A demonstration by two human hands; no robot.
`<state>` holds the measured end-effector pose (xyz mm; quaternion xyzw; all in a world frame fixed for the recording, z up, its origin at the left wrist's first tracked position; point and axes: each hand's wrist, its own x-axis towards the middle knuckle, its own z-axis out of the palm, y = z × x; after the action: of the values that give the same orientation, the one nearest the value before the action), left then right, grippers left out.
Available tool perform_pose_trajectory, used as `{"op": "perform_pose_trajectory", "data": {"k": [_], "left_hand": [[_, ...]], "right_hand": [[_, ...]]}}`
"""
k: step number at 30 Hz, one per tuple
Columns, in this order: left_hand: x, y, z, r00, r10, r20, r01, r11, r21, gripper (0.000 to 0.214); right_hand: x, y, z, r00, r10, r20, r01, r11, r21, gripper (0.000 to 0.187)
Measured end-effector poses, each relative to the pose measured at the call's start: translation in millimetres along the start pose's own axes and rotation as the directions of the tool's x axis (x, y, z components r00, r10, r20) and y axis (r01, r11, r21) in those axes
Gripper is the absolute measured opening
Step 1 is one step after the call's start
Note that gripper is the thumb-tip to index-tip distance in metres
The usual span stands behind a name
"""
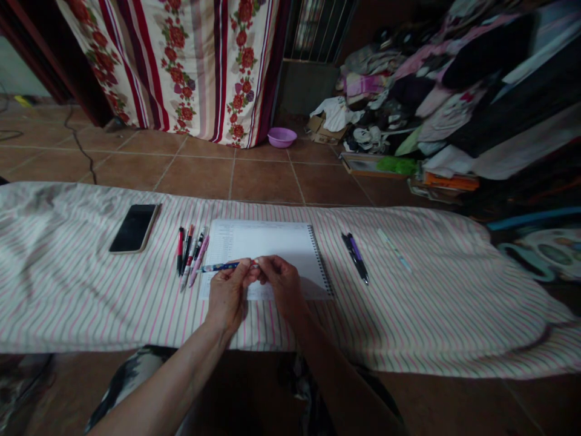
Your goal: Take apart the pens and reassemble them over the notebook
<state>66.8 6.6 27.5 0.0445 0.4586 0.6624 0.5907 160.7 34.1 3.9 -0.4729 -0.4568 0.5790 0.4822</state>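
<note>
The person's left hand [229,293] is pinching the barrel of a blue pen [222,266], while the right hand [284,284] is closing thumb and fingers on its small reddish end; the fingertips are hiding whether that end is a separate piece. The pen is lying nearly level in the air, pointing left, above the near half of an open spiral notebook [272,239]. For careful handling, the left hand should probably be keeping the barrel still while the right is working lightly and in line with it, so that nothing small is slipping away; staying over the pale page would be making a dropped part easy to spot. Just left of the notebook a group of pens [191,257] is lying, with a phone [135,229] resting farther left. To the right, two dark pens [355,257] are lying side by side, and a pale pen [394,249] is resting beyond them. A striped cloth [431,315] is lying beneath everything.
</note>
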Motion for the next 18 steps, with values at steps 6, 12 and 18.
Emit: {"op": "perform_pose_trajectory", "data": {"k": [6, 12, 18], "left_hand": [[2.2, -0.2, 1.0, 1.0, -0.013, -0.003, 0.013, 1.0, -0.025, 0.005], [2.2, -2.0, -0.9, 1.0, 0.003, 0.017, -0.003, 1.0, -0.018, 0.004], [0.4, -1.5, -0.2, 1.0, 0.005, 0.016, -0.005, 1.0, -0.016, 0.005]], "right_hand": [[3.0, 3.2, 0.4, 0.999, -0.024, -0.049, 0.024, 1.0, -0.011, 0.023], [7.1, 10.2, -2.2, 0.995, -0.102, -0.016, 0.099, 0.989, -0.114, 0.023], [6.9, 10.5, -3.6, 0.994, -0.1, 0.049, 0.105, 0.988, -0.113, 0.026]]}}
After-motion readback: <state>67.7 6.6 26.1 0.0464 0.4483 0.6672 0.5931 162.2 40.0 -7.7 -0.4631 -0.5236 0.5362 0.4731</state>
